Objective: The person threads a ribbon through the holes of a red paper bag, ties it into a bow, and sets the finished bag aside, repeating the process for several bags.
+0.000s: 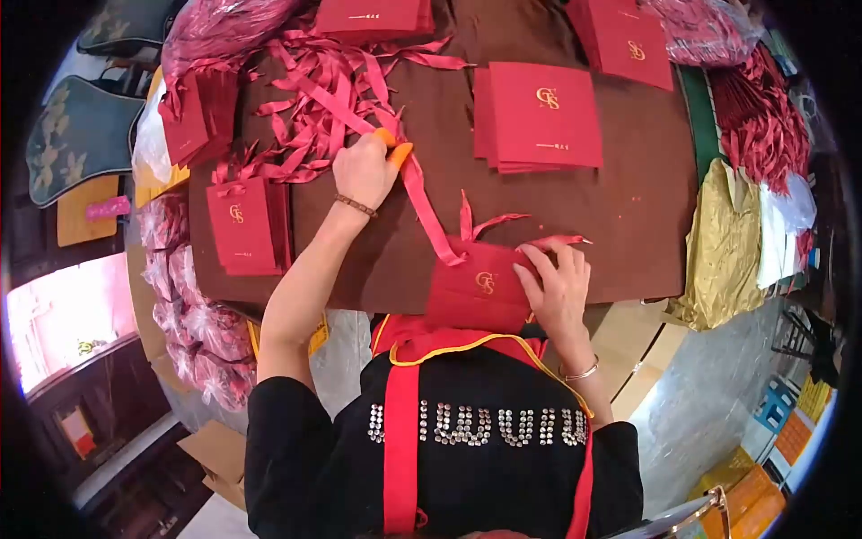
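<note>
My left hand [364,175], with orange covers on two fingertips, is closed on a red ribbon [420,202]. The ribbon slants down to the top edge of a small red paper bag [471,292] with a gold logo. My right hand [558,286] grips that bag at its right edge, thumb in front and fingers bent around the side. More ribbon ends [485,223] stick up beyond the bag's top. A heap of loose red ribbons [319,99] lies just past my left hand.
A stack of red bags [539,117] lies on the brown tablecloth [395,256]. Other bag stacks stand at the left [241,229] and far right [624,40]. A gold plastic bag [723,247] hangs by the right edge. Wrapped red bundles [202,310] are piled at the left.
</note>
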Available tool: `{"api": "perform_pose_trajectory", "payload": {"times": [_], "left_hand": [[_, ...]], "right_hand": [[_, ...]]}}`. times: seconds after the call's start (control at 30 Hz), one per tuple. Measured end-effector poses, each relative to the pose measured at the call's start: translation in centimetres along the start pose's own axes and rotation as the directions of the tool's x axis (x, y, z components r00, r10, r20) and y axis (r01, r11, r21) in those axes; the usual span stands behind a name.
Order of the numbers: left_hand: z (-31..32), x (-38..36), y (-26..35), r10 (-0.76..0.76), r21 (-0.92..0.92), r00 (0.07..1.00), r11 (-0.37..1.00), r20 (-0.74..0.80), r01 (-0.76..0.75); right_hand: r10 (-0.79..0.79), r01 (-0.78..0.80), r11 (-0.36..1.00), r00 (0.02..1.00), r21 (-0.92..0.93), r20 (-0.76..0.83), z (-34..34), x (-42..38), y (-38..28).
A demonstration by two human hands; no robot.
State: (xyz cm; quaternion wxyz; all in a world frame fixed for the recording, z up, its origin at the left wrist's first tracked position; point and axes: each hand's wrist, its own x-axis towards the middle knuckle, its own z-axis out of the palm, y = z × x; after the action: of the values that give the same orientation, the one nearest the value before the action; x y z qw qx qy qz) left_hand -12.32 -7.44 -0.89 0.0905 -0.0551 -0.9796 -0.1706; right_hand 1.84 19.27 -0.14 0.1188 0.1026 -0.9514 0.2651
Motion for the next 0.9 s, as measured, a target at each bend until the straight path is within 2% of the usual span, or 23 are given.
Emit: {"api": "perform_pose_trajectory", "payload": {"times": [0.13,0.2,0.27,0.33,0.37,0.4,0.43,0.47,0.53,0.57,0.63,0.67,0.73,0.77,0.8,0.87,0.9], "left_hand": [[0.6,0.2,-0.6,0.09,0.085,0.995,0.993,-0.04,-0.086],[0.2,-0.1,-0.7,0.088,0.08,0.995,0.993,-0.039,-0.085],[-0.1,-0.4,-0.8,0.164,0.09,0.963,0.985,-0.213,-0.147],[-1.6,-1.0,0.0,0.17,0.124,0.965,0.981,-0.201,-0.147],[-2.1,-1.3,0.2,0.005,-0.168,0.983,0.985,-0.186,-0.037],[-2.4,-1.5,0.3,-0.149,-0.443,0.981,0.893,-0.124,0.08],[-2.2,-1.6,0.2,-0.211,-0.836,0.976,0.543,-0.043,0.08],[-2.6,-1.9,0.4,-0.22,-0.979,0.965,0.109,0.144,0.171],[-4.7,-2.2,1.9,-0.163,-0.937,0.941,-0.243,0.295,0.252],[-5.2,-2.4,2.4,-0.157,-0.934,0.941,-0.247,0.3,0.257],[-5.5,-2.7,3.3,0.036,-0.89,0.953,-0.348,0.302,0.295],[-5.3,-3.1,3.8,0.046,-0.886,0.951,-0.351,0.306,0.302],[-5.1,-3.9,4.9,0.14,-0.917,0.931,-0.178,0.336,0.357],[-5.0,-4.6,5.9,0.135,-0.919,0.913,-0.035,0.385,0.392],[-5.2,-5.1,6.6,0.155,-0.881,0.868,0.039,0.471,0.471],[-4.7,-6.2,7.7,0.136,-0.796,0.785,0.1,0.605,0.597],[-3.8,-6.9,7.6,0.183,-0.789,0.768,0.155,0.614,0.594]], "right_hand": [[0.072,-0.07,0.997,0.995,-0.029,0.064,-0.2,-1.0,-0.5],[0.116,-0.124,0.983,0.991,0.135,0.065,0.3,-1.5,-0.5],[0.089,-0.093,0.986,0.995,0.14,0.033,0.2,-1.4,-0.7],[0.109,-0.115,0.98,0.993,0.164,0.049,0.1,-1.6,-0.7],[0.113,-0.119,0.979,0.992,0.163,0.048,0.0,-1.6,-0.8],[0.135,-0.145,0.973,0.988,0.177,0.069,-0.2,-1.6,-0.8],[0.157,-0.171,0.967,0.984,0.191,0.089,-0.3,-1.6,-0.8],[0.161,-0.175,0.966,0.983,0.189,0.088,-0.3,-1.7,-0.7],[0.224,-0.272,0.916,0.957,0.295,0.186,-0.4,-1.8,-0.1],[0.231,-0.278,0.916,0.955,0.289,0.185,-0.6,-1.6,0.4],[0.192,-0.356,0.791,0.916,0.497,0.352,-1.4,-1.1,1.2],[0.203,-0.363,0.791,0.915,0.493,0.348,-1.6,-0.9,1.4],[0.199,-0.518,0.606,0.834,0.604,0.515,-2.1,-0.6,1.7],[0.205,-0.543,0.594,0.815,0.594,0.542,-2.6,-0.5,1.4],[0.215,-0.547,0.592,0.815,0.592,0.538,-2.7,-0.6,1.3],[0.25,-0.657,0.507,0.731,0.558,0.635,-3.0,-0.7,1.2],[0.257,-0.661,0.504,0.729,0.556,0.634,-3.1,-0.6,1.1]]}}
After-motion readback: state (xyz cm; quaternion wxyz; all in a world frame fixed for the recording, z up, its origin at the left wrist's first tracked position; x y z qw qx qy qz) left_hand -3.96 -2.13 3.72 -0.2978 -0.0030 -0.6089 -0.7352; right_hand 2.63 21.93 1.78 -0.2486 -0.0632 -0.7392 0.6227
